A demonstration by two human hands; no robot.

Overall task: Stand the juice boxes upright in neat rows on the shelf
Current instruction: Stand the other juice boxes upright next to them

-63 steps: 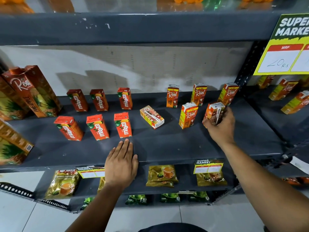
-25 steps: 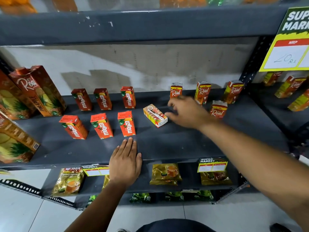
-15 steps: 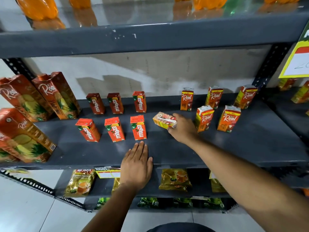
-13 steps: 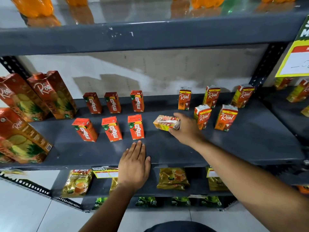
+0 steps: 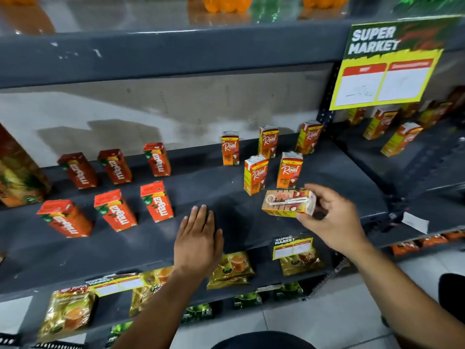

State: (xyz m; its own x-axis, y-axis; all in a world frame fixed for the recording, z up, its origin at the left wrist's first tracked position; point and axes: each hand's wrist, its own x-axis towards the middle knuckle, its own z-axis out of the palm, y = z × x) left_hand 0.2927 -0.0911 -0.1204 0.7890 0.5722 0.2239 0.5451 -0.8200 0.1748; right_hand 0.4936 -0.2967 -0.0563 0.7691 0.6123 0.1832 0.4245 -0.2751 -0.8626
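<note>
My right hand grips a small Real juice box, held sideways above the dark grey shelf, its straw side toward me. Just behind it two Real boxes stand upright in a front row, and three more stand in a back row. To the left, several red Maaza boxes stand upright in two rows. My left hand lies flat on the shelf's front edge, fingers spread, holding nothing.
Large Real cartons stand at the far left. A yellow price sign hangs from the upper shelf. More juice boxes stand on the neighbouring shelf to the right. Tea packets hang on the shelf below.
My right hand picked the lying juice box up off the shelf and carried it rightward, in front of the Real rows. The left hand stayed flat on the shelf edge.
</note>
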